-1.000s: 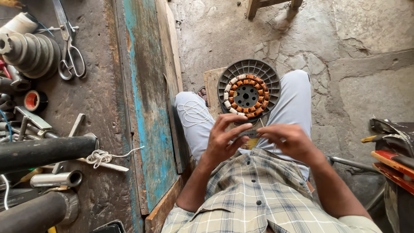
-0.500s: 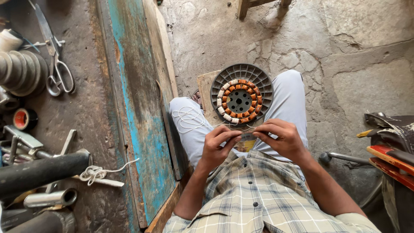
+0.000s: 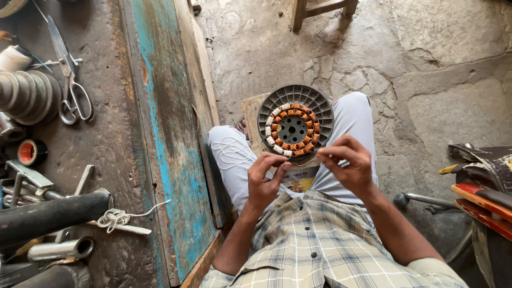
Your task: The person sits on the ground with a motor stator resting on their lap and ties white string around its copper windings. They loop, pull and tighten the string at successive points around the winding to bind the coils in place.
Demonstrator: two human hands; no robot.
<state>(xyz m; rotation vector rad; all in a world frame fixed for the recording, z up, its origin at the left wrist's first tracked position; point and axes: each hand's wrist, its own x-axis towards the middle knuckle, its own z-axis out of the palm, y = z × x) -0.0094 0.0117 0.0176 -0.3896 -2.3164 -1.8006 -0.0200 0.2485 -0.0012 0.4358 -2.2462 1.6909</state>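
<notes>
Item, seated work position seen from above: left hand (image 3: 265, 178), fingers curled inward with thumb and fingertips drawn together just below the near rim of the fan motor stator (image 3: 295, 128); whether it grips anything cannot be told. Right hand (image 3: 346, 162), thumb and forefinger pinched on something thin, too small to identify, held just beside the stator's lower right edge. Stator: grey ribbed round housing, inner ring of copper-coloured windings with white insulating pieces along its left and lower arc, dark hub at centre; lies flat on a wooden board (image 3: 250, 114) between the person's knees, the board's left and top edges showing past the housing. White string (image 3: 230, 149), looped loosely over the left thigh. Left of the knees: upright blue-painted plank (image 3: 160, 133), its edge close against the left leg, leaving little side room there. Beyond the plank, a dark workbench (image 3: 114, 160) bearing scissors (image 3: 72, 93), a stepped metal pulley (image 3: 26, 96), a red tape roll (image 3: 31, 153), a black bar (image 3: 50, 216) and a knotted white cord (image 3: 114, 217). Cracked stone floor (image 3: 426, 80) lies bare ahead and to the right of the knees; wooden stool legs (image 3: 320, 10) stand at the far edge; red-edged tools (image 3: 480, 194) crowd the right margin.
</notes>
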